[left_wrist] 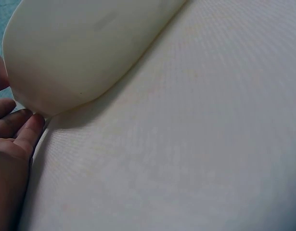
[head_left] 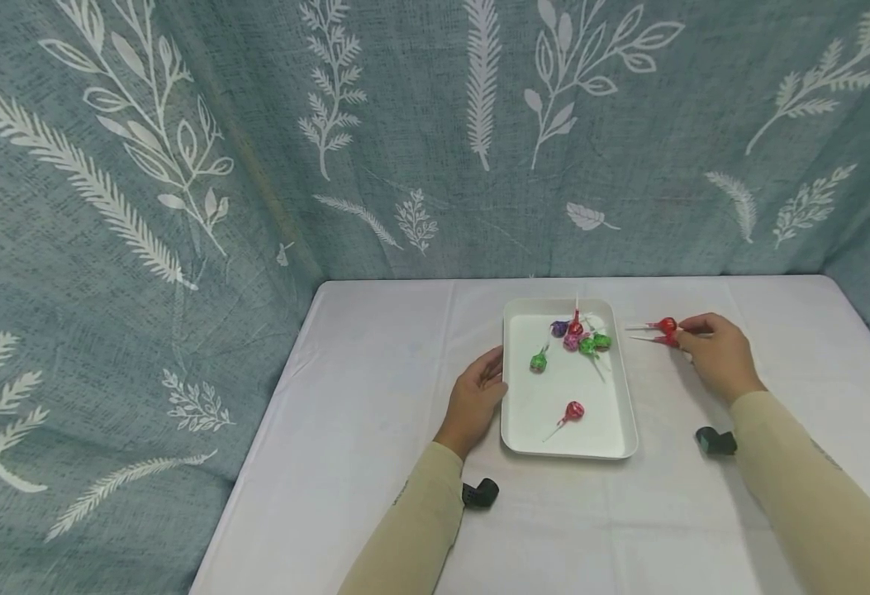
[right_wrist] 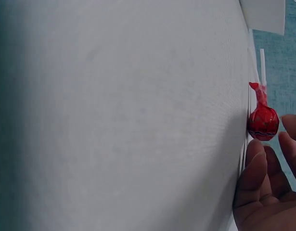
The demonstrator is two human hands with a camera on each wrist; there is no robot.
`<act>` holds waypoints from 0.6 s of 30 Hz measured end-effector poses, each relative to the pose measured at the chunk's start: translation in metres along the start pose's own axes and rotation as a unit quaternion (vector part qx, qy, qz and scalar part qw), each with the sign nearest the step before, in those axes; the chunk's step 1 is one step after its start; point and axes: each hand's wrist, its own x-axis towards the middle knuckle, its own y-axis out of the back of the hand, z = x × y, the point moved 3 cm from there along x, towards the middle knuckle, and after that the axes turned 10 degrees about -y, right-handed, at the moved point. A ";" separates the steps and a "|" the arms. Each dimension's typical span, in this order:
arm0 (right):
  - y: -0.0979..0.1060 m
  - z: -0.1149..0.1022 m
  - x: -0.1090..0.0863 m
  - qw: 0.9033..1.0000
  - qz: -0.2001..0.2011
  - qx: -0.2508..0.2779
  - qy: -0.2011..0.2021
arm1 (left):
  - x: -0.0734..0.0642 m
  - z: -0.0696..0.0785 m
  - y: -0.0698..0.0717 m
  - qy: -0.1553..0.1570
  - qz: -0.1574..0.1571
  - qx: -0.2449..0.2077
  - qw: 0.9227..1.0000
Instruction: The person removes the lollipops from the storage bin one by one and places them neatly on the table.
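A shallow white tray [head_left: 564,446] lies on the table, with my left hand [head_left: 473,398] gripping its left rim. In the left wrist view, the left fingers [left_wrist: 30,130] meet the edge of the tray [left_wrist: 80,57]. Right of the tray, two red-wrapped lollipops lie side by side, sticks pointing left: an upper lollipop [head_left: 667,325] and a lower lollipop [head_left: 665,339], its head partly hidden. My right hand [head_left: 719,354] is at their heads, fingers bent. In the right wrist view, the fingertips [right_wrist: 256,149] sit close around one red lollipop [right_wrist: 264,124], with small gaps showing.
Inside the tray, a red lollipop [head_left: 573,411] lies near the front and a green lollipop [head_left: 538,361] at the left. Several purple, pink, red and green lollipops cluster at the back right. A blue-green leaf-patterned curtain [head_left: 405,149] hangs behind the white-covered table [head_left: 375,397].
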 end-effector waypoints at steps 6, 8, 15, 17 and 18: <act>0.003 -0.002 -0.003 1.000 0.000 0.003 -0.004 | 0.000 -0.001 0.000 0.004 0.002 0.001 1.000; 0.003 -0.003 -0.003 1.000 0.000 0.002 -0.001 | 0.000 -0.001 0.000 0.005 0.002 0.000 1.000; 0.004 -0.006 -0.002 1.000 -0.009 0.004 -0.006 | 0.000 -0.001 0.000 0.008 0.001 -0.003 1.000; 0.004 -0.007 -0.002 1.000 -0.010 0.003 -0.004 | 0.000 -0.001 0.000 0.007 0.000 -0.002 1.000; 0.005 -0.008 -0.002 1.000 -0.010 0.002 0.000 | 0.000 -0.001 0.000 0.007 0.000 -0.002 1.000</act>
